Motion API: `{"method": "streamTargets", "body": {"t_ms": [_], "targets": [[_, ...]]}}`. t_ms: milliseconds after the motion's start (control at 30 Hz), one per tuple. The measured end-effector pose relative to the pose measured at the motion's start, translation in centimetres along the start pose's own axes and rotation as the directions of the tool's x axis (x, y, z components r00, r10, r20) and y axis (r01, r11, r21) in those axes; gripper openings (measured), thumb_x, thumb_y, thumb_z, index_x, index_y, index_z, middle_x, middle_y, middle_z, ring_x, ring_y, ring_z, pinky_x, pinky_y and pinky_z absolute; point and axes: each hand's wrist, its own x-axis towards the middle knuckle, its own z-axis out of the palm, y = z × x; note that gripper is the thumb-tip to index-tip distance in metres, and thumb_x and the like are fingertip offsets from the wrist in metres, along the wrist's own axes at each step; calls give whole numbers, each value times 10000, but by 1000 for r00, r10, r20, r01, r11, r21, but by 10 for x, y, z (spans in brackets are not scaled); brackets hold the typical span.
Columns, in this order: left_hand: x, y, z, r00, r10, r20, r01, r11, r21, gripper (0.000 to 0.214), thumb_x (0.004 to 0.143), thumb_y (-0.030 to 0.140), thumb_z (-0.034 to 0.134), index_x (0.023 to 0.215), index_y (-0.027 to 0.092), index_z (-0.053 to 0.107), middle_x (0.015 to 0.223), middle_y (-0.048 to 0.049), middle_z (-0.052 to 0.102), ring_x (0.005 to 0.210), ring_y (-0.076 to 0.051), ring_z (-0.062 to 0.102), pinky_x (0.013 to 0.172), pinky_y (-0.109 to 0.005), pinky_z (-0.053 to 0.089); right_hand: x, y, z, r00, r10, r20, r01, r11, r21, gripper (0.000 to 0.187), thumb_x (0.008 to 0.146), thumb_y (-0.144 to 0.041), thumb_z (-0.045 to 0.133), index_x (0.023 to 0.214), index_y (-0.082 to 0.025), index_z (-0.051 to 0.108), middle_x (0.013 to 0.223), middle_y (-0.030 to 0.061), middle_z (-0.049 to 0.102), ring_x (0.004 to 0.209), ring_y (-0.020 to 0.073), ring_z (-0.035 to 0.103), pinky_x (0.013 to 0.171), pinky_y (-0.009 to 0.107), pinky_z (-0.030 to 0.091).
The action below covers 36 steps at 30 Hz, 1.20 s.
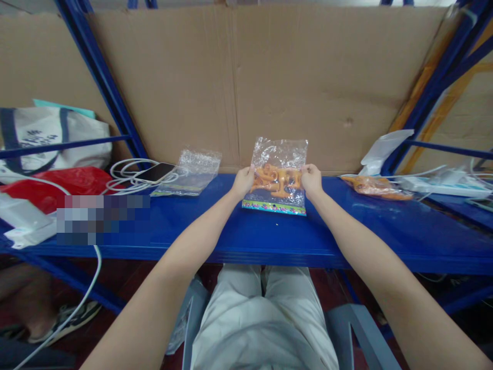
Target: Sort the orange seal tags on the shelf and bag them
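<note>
A clear plastic bag point(280, 154) with orange plastic pieces point(276, 180) inside and a coloured printed strip along its near edge rests on the blue shelf point(250, 231). My left hand point(242, 182) pinches the bag's left side. My right hand point(311, 181) pinches its right side. Both hands are closed on the bag, and the bag's open end points away from me toward the cardboard.
An empty clear bag point(192, 169) lies to the left, beside a phone point(156, 172) on coiled white cable. Another bag of orange pieces point(375, 187) and a white power strip point(439, 186) lie at right. Cardboard point(269, 77) backs the shelf. A red bag point(73, 181) sits far left.
</note>
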Motion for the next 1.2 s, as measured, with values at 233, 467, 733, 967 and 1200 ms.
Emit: {"method": "streamTargets", "body": {"t_ms": [233, 467, 733, 967, 1200], "targets": [[3, -3, -7, 998, -32, 52, 36, 996, -82, 397, 982, 397, 467, 659, 179, 545, 355, 85, 317, 304, -87, 319, 375, -198, 255, 7, 11, -6, 990, -138, 6, 138, 983, -120, 172, 893, -239, 513, 722, -226, 513, 601, -50, 520, 593, 139, 522, 635, 263, 457], [5, -3, -9, 995, -64, -74, 52, 987, -154, 308, 954, 330, 499, 685, 184, 526, 380, 69, 422, 295, -87, 363, 370, -186, 288, -4, 5, -5, 988, -3, 156, -6, 998, 60, 162, 905, -254, 591, 756, -219, 537, 528, -89, 490, 359, 75, 364, 382, 194, 323], [9, -5, -9, 974, -74, -215, 39, 986, -165, 308, 973, 243, 462, 672, 193, 502, 367, 108, 289, 283, -78, 320, 353, -176, 243, -12, -10, 1, 966, 72, 247, -123, 973, 196, 213, 874, -233, 682, 722, -218, 535, 435, -114, 406, 324, 60, 328, 321, 161, 259], [11, -8, -10, 992, -31, -123, 17, 993, -115, 258, 974, 247, 465, 734, 187, 540, 373, 110, 315, 272, -83, 326, 353, -178, 248, -19, -23, -3, 953, 154, 262, -202, 965, 168, 266, 967, -252, 566, 707, -214, 529, 355, -116, 353, 286, 64, 283, 315, 161, 258], [20, -26, -5, 994, 76, -77, -69, 993, 91, 125, 932, 245, 510, 905, 175, 609, 536, 38, 560, 450, -133, 566, 525, -246, 495, -23, -31, -5, 947, 237, 216, -279, 941, 191, 309, 999, -159, 459, 703, -199, 538, 362, -103, 383, 282, 63, 315, 331, 157, 325]]}}
